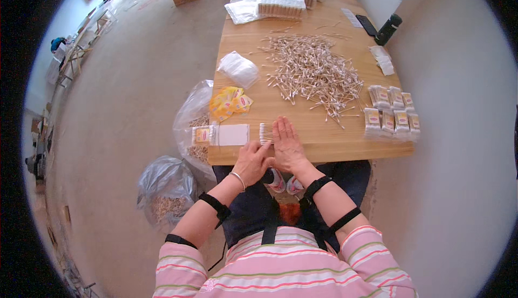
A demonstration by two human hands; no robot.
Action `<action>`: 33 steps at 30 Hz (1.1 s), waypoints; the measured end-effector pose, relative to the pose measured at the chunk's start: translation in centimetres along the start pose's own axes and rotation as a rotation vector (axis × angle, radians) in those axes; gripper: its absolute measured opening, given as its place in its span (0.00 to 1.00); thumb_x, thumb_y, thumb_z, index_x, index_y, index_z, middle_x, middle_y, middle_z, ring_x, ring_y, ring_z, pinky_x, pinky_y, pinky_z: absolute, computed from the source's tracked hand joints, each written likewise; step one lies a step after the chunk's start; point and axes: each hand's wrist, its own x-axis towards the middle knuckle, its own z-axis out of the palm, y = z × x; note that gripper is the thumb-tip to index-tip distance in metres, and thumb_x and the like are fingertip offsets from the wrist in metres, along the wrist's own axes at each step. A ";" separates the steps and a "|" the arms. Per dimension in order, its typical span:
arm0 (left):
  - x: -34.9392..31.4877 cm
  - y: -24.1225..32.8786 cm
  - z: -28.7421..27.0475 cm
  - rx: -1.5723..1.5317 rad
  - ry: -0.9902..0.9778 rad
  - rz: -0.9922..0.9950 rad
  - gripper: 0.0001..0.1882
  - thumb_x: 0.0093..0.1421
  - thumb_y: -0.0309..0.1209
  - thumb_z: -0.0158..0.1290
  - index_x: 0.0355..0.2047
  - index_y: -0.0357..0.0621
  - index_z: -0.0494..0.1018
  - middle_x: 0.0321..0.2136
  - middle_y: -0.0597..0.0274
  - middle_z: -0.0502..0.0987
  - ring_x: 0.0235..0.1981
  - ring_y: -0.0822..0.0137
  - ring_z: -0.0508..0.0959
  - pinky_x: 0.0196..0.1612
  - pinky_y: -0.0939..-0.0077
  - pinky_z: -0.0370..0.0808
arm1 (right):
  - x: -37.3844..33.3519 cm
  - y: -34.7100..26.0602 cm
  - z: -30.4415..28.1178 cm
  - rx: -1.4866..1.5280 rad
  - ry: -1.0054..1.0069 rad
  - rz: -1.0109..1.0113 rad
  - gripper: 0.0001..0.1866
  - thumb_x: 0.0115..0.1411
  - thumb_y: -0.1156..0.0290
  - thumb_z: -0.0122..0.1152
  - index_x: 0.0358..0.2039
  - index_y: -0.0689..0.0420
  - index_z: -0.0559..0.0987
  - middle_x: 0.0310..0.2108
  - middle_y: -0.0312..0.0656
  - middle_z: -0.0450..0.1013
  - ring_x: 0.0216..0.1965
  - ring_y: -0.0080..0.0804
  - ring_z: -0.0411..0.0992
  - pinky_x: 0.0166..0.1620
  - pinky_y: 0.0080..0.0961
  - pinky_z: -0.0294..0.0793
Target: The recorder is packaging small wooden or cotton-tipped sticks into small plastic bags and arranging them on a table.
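A small row of cotton swabs [266, 133] lies side by side near the table's front edge. My right hand [289, 146] is flat along the row's right side, fingers stretched out and covering part of it. At the near ends of the swabs is my left hand [252, 161], index finger extended and the other fingers partly bent, with nothing seen in its grasp. Left of the row rests a white card [233, 135], beside a filled swab packet [203, 135] at the table's left edge. Behind them sit yellow printed labels [230, 103] and a stack of clear bags [238, 69].
A big heap of loose cotton swabs [313, 71] covers the table's middle. Several filled packets [393, 112] stand at the right edge. Bundled swabs [280, 5], a phone [367, 25] and a dark bottle [388, 29] are farther back. Plastic sacks [168, 187] stand on the floor at left.
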 end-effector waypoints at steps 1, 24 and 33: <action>-0.4 0.5 0.2 0.059 -0.037 -0.021 0.28 0.57 0.38 0.52 0.56 0.40 0.62 0.40 0.49 0.68 0.44 0.50 0.68 0.48 0.60 0.64 | 0.0 0.0 0.2 -0.009 0.010 -0.003 0.49 0.50 0.48 0.54 0.62 0.69 0.47 0.65 0.58 0.42 0.68 0.48 0.38 0.67 0.40 0.36; 0.5 1.6 0.1 0.100 -0.221 -0.229 0.36 0.58 0.46 0.49 0.61 0.43 0.52 0.49 0.49 0.64 0.52 0.49 0.63 0.54 0.54 0.58 | 0.3 0.1 0.6 -0.134 0.004 -0.002 0.46 0.53 0.49 0.51 0.63 0.68 0.48 0.66 0.56 0.41 0.68 0.48 0.39 0.68 0.39 0.36; 0.9 1.6 -0.1 0.069 -0.165 -0.227 0.35 0.58 0.45 0.51 0.61 0.43 0.53 0.47 0.46 0.65 0.50 0.47 0.65 0.53 0.54 0.60 | 0.2 0.1 0.6 -0.190 -0.011 -0.023 0.50 0.49 0.49 0.54 0.62 0.69 0.47 0.66 0.57 0.40 0.68 0.49 0.39 0.68 0.39 0.36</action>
